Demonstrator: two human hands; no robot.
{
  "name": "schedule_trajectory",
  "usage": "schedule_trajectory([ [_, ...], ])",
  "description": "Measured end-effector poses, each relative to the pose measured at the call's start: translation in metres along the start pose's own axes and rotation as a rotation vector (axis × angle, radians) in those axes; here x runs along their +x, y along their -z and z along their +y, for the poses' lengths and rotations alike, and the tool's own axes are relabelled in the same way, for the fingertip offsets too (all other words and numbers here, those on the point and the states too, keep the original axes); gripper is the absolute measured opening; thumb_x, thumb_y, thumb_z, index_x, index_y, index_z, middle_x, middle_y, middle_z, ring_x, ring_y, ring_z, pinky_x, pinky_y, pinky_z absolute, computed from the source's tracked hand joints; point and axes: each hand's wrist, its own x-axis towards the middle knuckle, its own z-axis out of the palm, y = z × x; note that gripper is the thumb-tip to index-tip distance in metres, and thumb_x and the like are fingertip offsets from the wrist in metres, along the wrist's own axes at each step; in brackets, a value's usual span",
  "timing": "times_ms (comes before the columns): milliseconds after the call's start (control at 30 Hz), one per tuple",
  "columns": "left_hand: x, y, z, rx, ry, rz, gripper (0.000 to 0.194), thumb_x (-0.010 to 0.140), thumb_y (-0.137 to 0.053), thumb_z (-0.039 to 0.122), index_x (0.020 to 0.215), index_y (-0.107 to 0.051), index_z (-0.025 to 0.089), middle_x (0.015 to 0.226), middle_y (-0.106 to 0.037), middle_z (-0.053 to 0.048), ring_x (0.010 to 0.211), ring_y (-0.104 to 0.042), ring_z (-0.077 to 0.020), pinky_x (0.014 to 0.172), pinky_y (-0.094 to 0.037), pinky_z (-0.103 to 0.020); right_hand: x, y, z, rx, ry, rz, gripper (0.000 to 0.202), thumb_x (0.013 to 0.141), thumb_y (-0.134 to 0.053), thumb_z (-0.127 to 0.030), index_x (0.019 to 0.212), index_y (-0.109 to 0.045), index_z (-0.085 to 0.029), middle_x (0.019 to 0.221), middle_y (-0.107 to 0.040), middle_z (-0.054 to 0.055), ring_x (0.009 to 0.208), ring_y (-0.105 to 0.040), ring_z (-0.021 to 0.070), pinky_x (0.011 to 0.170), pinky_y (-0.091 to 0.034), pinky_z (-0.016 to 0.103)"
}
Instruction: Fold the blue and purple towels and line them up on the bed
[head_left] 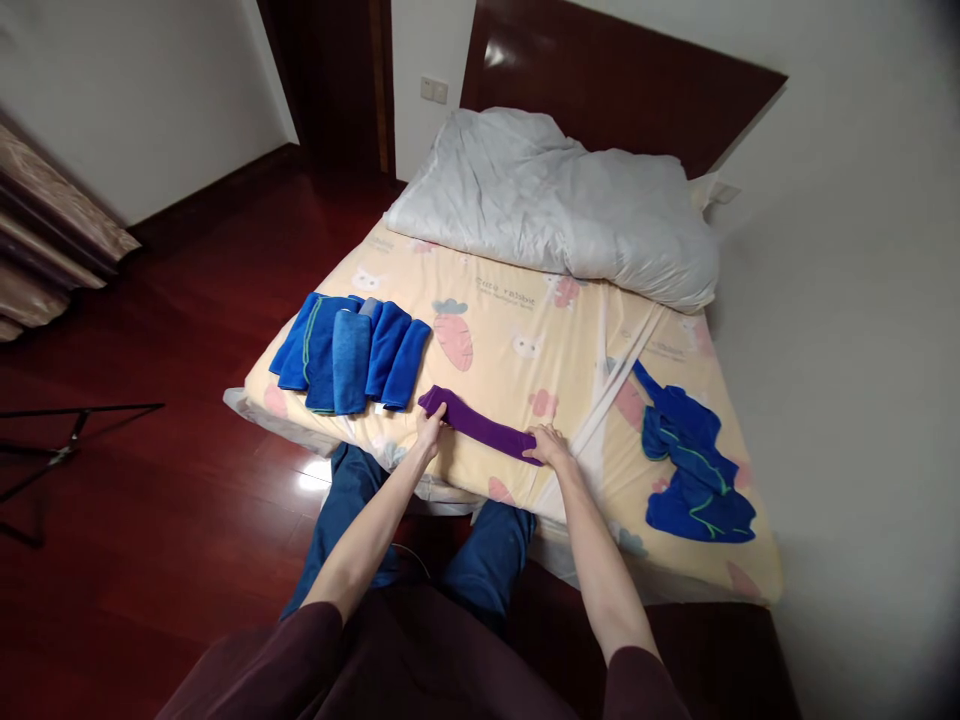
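Note:
A purple towel (486, 428), folded into a long narrow strip, lies across the near part of the bed. At its left end, my left hand (433, 424) has its fingers closed on the cloth. My right hand (549, 446) grips the opposite end, thumb on top. Left of the strip sit several folded or rolled blue towels (351, 360) side by side, some with green edging. To the right, a loose crumpled pile of blue towels (694, 465) with green edging rests near the bed's side.
The bed (495, 345) has a yellow printed sheet under a bunched grey-white quilt (555, 205) near the dark headboard (600, 80). White straps (611, 400) cross the sheet. A black metal stand (71, 445) is on the floor at left, below the curtain (52, 230).

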Motion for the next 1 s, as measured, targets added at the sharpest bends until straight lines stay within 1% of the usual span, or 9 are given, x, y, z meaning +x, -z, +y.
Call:
schedule_trajectory([
  [67,-0.001,-0.003,0.007,0.009,-0.059,0.063,0.045,0.077,-0.076,0.045,0.107,-0.059,0.016,0.099,-0.070,-0.011,0.087,-0.068,-0.0189,0.078,-0.056,-0.033,-0.006,0.004,-0.004,-0.016,-0.015,0.004,0.035,0.077,-0.081,-0.033,0.110,-0.071,-0.023,0.115,-0.069,0.012,0.119,-0.057,0.0315,0.096,-0.044,0.043],
  [133,-0.003,-0.005,0.016,0.056,-0.160,0.077,0.045,0.076,-0.076,0.045,0.104,-0.060,0.015,0.103,-0.070,-0.012,0.094,-0.067,-0.0211,0.084,-0.056,-0.036,-0.014,0.008,-0.008,-0.027,-0.014,0.027,0.031,0.081,-0.077,-0.033,0.109,-0.071,-0.021,0.117,-0.068,0.012,0.121,-0.055,0.0307,0.098,-0.042,0.041],
  [267,-0.006,-0.012,0.044,0.147,-0.358,-0.021,0.046,0.077,-0.074,0.048,0.105,-0.062,0.014,0.110,-0.070,-0.013,0.105,-0.066,-0.0250,0.098,-0.052,-0.042,-0.030,0.014,-0.024,0.036,-0.056,0.047,0.037,0.084,-0.075,-0.035,0.118,-0.067,-0.021,0.115,-0.069,0.012,0.112,-0.062,0.0261,0.090,-0.043,0.032],
  [400,-0.005,-0.014,0.095,0.173,-0.503,-0.161,0.052,0.078,-0.074,0.049,0.114,-0.062,0.014,0.119,-0.068,-0.016,0.115,-0.063,-0.0283,0.105,-0.048,-0.046,-0.036,0.017,-0.057,0.169,-0.021,0.050,0.047,0.083,-0.074,-0.030,0.128,-0.061,-0.023,0.114,-0.072,0.009,0.103,-0.068,0.0236,0.078,-0.045,0.026],
  [500,-0.004,-0.008,0.143,0.224,-0.607,-0.264,0.053,0.082,-0.071,0.047,0.122,-0.060,0.014,0.125,-0.066,-0.015,0.118,-0.062,-0.0276,0.106,-0.047,-0.045,-0.030,0.020,-0.096,0.200,0.038,0.093,0.044,0.085,-0.072,-0.029,0.127,-0.061,-0.021,0.110,-0.073,0.010,0.102,-0.069,0.0242,0.078,-0.045,0.026],
  [600,-0.005,0.005,0.195,0.337,-0.700,-0.339,0.046,0.085,-0.067,0.044,0.119,-0.061,0.014,0.121,-0.067,-0.013,0.114,-0.063,-0.0253,0.102,-0.049,-0.041,-0.016,0.023,-0.146,0.266,0.068,0.126,0.042,0.084,-0.072,-0.032,0.123,-0.064,-0.018,0.104,-0.075,0.011,0.097,-0.070,0.0244,0.078,-0.047,0.025],
  [767,-0.017,0.033,0.273,0.586,-0.806,-0.354,0.041,0.085,-0.065,0.040,0.115,-0.063,0.013,0.110,-0.071,-0.009,0.102,-0.066,-0.0232,0.093,-0.052,-0.037,0.015,0.016,-0.236,0.485,0.149,0.225,0.041,0.079,-0.078,-0.037,0.113,-0.071,-0.016,0.100,-0.077,0.012,0.092,-0.072,0.0255,0.076,-0.051,0.027],
  [867,-0.028,0.048,0.308,0.764,-0.841,-0.351,0.040,0.084,-0.065,0.040,0.114,-0.066,0.013,0.108,-0.072,-0.008,0.099,-0.066,-0.0230,0.089,-0.052,-0.035,0.030,0.006,-0.286,0.633,0.154,0.269,0.038,0.079,-0.078,-0.034,0.110,-0.073,-0.014,0.099,-0.078,0.011,0.089,-0.073,0.0253,0.075,-0.054,0.030],
  [1000,-0.038,0.063,0.340,1.003,-0.845,-0.403,0.039,0.081,-0.068,0.042,0.110,-0.070,0.016,0.103,-0.074,-0.006,0.095,-0.067,-0.0231,0.086,-0.052,-0.033,0.041,-0.007,-0.337,0.761,0.111,0.278,0.036,0.078,-0.078,-0.031,0.110,-0.074,-0.015,0.103,-0.077,0.012,0.091,-0.074,0.0246,0.073,-0.055,0.028],
])
